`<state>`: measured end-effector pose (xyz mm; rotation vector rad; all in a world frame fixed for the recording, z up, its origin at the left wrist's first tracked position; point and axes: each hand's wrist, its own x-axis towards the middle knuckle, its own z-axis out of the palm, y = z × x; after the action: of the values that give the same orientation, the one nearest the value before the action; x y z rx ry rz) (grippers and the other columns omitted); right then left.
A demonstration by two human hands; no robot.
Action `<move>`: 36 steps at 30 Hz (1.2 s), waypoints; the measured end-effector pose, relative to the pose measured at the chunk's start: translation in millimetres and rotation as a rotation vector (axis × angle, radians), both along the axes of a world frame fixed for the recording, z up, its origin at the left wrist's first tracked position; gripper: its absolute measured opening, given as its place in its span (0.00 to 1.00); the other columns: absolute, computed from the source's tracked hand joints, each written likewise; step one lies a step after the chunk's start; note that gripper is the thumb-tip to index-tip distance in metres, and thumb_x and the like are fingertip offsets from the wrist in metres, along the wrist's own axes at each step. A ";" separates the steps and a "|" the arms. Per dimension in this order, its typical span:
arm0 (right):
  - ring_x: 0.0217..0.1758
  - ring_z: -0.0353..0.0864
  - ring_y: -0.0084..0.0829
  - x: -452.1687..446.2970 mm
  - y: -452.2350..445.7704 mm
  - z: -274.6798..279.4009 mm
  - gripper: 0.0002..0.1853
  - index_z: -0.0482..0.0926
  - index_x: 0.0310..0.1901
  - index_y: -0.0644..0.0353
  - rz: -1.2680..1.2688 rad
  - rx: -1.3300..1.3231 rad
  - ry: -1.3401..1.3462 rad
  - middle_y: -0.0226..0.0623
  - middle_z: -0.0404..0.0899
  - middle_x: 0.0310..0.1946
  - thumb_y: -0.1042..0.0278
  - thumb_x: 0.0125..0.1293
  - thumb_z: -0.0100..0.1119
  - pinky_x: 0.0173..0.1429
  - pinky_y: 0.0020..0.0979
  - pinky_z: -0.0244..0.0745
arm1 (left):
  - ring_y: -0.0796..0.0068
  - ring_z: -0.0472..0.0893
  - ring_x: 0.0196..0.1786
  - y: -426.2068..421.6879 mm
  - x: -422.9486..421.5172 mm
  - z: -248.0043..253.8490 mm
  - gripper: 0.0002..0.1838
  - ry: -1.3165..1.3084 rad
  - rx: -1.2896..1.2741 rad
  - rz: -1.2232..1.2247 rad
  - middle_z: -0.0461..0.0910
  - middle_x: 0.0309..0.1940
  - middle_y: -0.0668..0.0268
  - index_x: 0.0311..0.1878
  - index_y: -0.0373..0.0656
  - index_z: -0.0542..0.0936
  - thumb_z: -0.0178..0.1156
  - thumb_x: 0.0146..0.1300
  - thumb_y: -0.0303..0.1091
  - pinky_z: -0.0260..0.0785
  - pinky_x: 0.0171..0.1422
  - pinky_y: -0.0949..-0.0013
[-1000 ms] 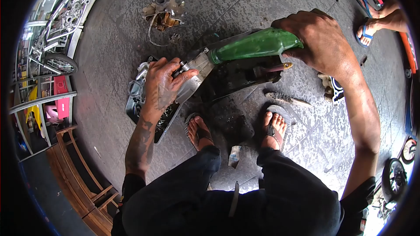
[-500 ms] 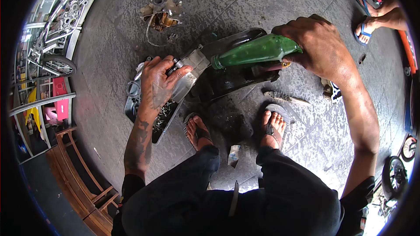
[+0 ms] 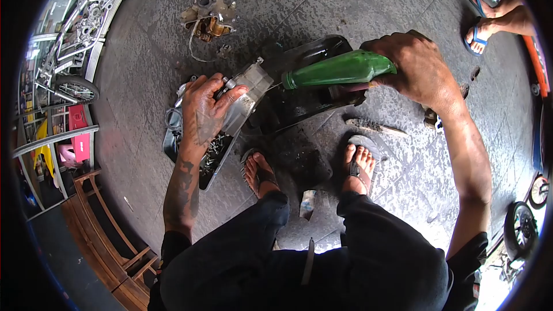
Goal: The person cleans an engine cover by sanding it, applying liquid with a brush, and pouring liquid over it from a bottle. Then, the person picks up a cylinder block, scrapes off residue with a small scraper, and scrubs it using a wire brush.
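Observation:
My left hand (image 3: 205, 103) is closed around a grey cast-metal engine part (image 3: 253, 84), tilted above a black basin (image 3: 288, 116). A short cylindrical piece (image 3: 229, 83) shows by the thumb. A green glass bottle (image 3: 340, 69) lies nearly level in my right hand (image 3: 416, 66), fingers wrapped round its base end. Its mouth points left at the engine part, and a thin streak of liquid (image 3: 276, 86) runs between them. The underside of the engine part is hidden.
Beneath my left forearm is a dark tray (image 3: 210, 170) of small screws and metal parts. A dirty engine casting (image 3: 208, 20) lies farther off. A wooden stick (image 3: 377, 127) is by my right foot. Another person's feet (image 3: 479, 35) stand at the upper right; a wooden bench (image 3: 98, 242) is at left.
The bottle's mouth has shifted slightly right, and a thin streak of liquid now shows at it. My right hand has moved a little down and left; my left hand has barely moved.

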<state>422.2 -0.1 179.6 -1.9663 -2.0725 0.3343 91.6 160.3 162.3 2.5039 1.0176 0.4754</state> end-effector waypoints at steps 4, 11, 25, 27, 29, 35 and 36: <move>0.54 0.81 0.42 -4.9 0.0 6.7 0.27 0.81 0.54 0.55 -0.019 0.012 0.016 0.39 0.84 0.46 0.59 0.50 0.73 0.63 0.43 0.71 | 0.66 0.70 0.26 -0.3 0.6 -1.6 0.19 0.004 0.032 -0.010 0.75 0.22 0.65 0.26 0.36 0.79 0.74 0.54 0.43 0.63 0.38 0.63; 0.54 0.81 0.41 -5.2 0.4 7.2 0.28 0.81 0.54 0.54 0.023 0.040 -0.005 0.39 0.85 0.45 0.57 0.50 0.73 0.63 0.43 0.71 | 0.66 0.71 0.27 -2.3 5.2 -2.6 0.19 0.035 0.130 -0.071 0.77 0.23 0.66 0.28 0.38 0.81 0.74 0.53 0.45 0.64 0.39 0.61; 0.53 0.82 0.40 -10.0 -34.1 -78.3 0.32 0.77 0.54 0.66 -0.354 0.137 0.608 0.45 0.82 0.50 0.66 0.47 0.80 0.59 0.39 0.76 | 0.65 0.68 0.31 9.6 -38.1 -4.4 0.29 -0.278 -0.017 -0.086 0.66 0.23 0.64 0.25 0.38 0.67 0.69 0.57 0.53 0.62 0.40 0.62; 0.52 0.79 0.27 -17.1 -41.8 -95.0 0.33 0.75 0.57 0.66 -0.483 0.234 0.867 0.37 0.81 0.48 0.69 0.49 0.80 0.58 0.31 0.74 | 0.64 0.68 0.33 7.3 -49.8 -7.1 0.35 -0.478 -0.010 -0.232 0.66 0.25 0.65 0.25 0.40 0.66 0.65 0.53 0.67 0.65 0.46 0.61; 0.50 0.77 0.24 -24.5 -45.4 -93.1 0.34 0.72 0.60 0.66 -0.601 0.289 0.978 0.31 0.79 0.46 0.71 0.52 0.78 0.56 0.26 0.72 | 0.65 0.68 0.33 0.2 -49.2 -5.5 0.37 -0.581 -0.053 -0.245 0.66 0.24 0.65 0.24 0.41 0.65 0.63 0.52 0.70 0.66 0.50 0.56; 0.44 0.77 0.21 -22.1 -53.6 -105.8 0.28 0.74 0.58 0.65 -0.770 0.423 1.036 0.31 0.79 0.44 0.68 0.58 0.74 0.50 0.24 0.72 | 0.67 0.70 0.34 -4.2 -53.8 1.6 0.37 -0.601 -0.077 -0.352 0.70 0.25 0.64 0.24 0.43 0.65 0.62 0.53 0.72 0.65 0.52 0.53; 0.44 0.77 0.21 -20.7 -56.1 -107.3 0.27 0.74 0.58 0.65 -0.817 0.431 1.039 0.31 0.79 0.44 0.67 0.59 0.73 0.51 0.24 0.72 | 0.67 0.70 0.34 -5.1 -54.8 1.1 0.37 -0.604 -0.083 -0.342 0.70 0.25 0.64 0.24 0.43 0.65 0.62 0.53 0.72 0.65 0.52 0.53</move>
<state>401.5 -56.2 72.3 -1.6270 -0.5819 0.5083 36.9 155.2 163.4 2.1755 0.3614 0.9710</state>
